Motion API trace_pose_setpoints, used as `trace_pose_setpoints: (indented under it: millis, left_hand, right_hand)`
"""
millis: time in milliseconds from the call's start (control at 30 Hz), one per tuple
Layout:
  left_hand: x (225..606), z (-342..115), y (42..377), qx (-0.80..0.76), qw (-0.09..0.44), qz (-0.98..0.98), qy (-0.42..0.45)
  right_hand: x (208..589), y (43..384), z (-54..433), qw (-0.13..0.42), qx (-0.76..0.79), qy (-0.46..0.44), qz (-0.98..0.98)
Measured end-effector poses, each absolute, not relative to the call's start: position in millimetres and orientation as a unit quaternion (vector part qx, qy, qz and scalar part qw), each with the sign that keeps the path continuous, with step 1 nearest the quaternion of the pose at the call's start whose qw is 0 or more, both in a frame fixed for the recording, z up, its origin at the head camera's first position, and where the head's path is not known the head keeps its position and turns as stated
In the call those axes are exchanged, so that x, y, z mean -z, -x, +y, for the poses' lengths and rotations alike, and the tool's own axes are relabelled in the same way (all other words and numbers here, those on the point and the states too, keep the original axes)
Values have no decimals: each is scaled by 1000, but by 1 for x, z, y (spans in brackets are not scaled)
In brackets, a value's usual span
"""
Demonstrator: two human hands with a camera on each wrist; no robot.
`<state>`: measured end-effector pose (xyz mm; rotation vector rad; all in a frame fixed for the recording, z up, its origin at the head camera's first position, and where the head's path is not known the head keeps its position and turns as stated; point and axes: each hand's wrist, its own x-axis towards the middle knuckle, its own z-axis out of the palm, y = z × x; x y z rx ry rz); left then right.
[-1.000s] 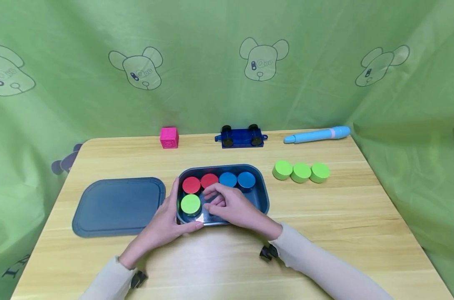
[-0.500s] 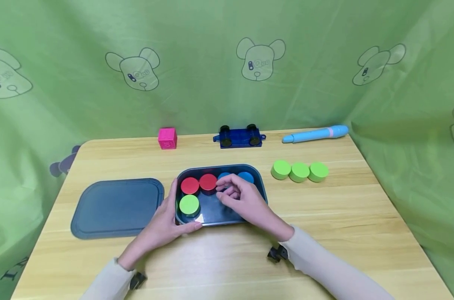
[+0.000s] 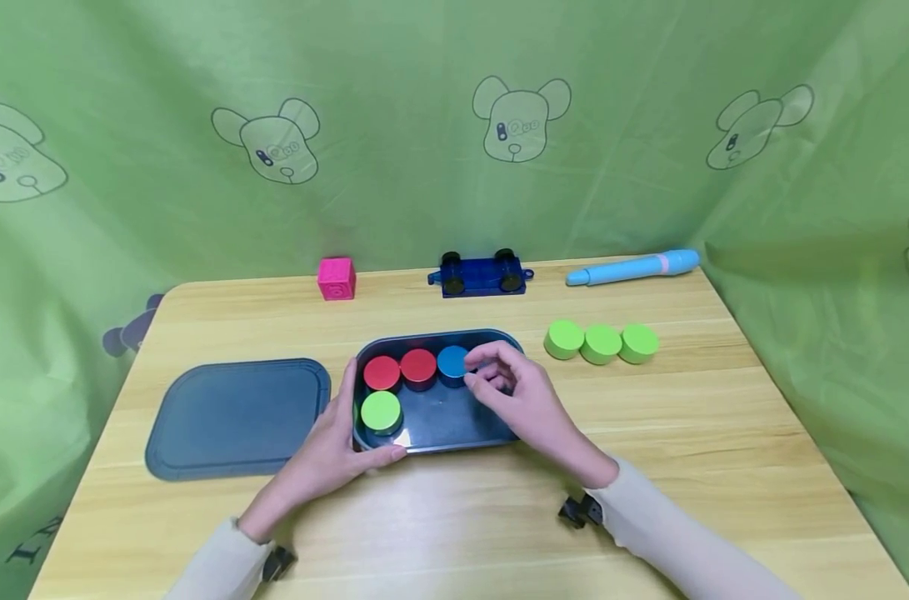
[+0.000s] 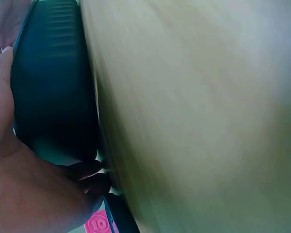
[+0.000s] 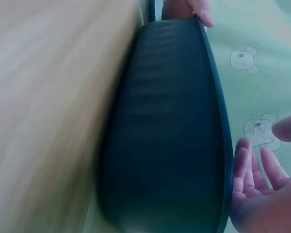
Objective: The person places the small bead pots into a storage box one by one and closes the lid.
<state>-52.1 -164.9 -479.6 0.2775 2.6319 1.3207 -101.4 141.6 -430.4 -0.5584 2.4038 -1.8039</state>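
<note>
My left hand (image 3: pixel 334 442) grips the left end of a dark blue box (image 3: pixel 447 443), fingers along its side and thumb at the near rim. In the box stand two red round pieces (image 3: pixel 418 368), a blue round piece (image 3: pixel 452 365) and a light green round piece (image 3: pixel 382 412). Over the box's right end, my right hand (image 3: pixel 525 400) hovers with its fingers loosely bent. Nothing shows between those fingers in the right wrist view (image 5: pixel 262 194). Behind this hand, the box's far right corner is hidden.
A flat dark blue lid (image 3: pixel 238 418) lies left of the box. Three green round pieces (image 3: pixel 601 343) stand in a row to the right. Along the back are a pink cube (image 3: pixel 337 278), a blue wheeled toy chassis (image 3: pixel 482 276) and a light blue pen-like object (image 3: pixel 632 267).
My right hand has moved rightward across the box, from beside the green piece to the right end. It now covers the second blue piece. My left hand stays on the box.
</note>
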Motion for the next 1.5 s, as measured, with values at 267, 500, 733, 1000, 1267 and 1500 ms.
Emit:
trace_pose_setpoints:
  millis: [267,500,733,1000,1267,1500]
  left_hand:
    - [478,-165,52,-448,90,884,-95]
    - [478,-164,52,-446,92,885,-97]
    - [479,-166,53,-450,91,884,-90]
    - [479,-164,53,-449,101,884,-86]
    - [481,-166,55,-450,97,883,-90]
    - [481,-165,53,-445,101,886,-87]
  right_hand:
    - [431,101,172,-19,627,181,758]
    - [425,112,210,-53,613,162,771]
    - [423,115,238,-56,593,147,790]
    - [426,119,269,-86,538,98,833]
    - [433,132,302,-113,508,51,852]
    - [443,142,329,-98,468,9,878]
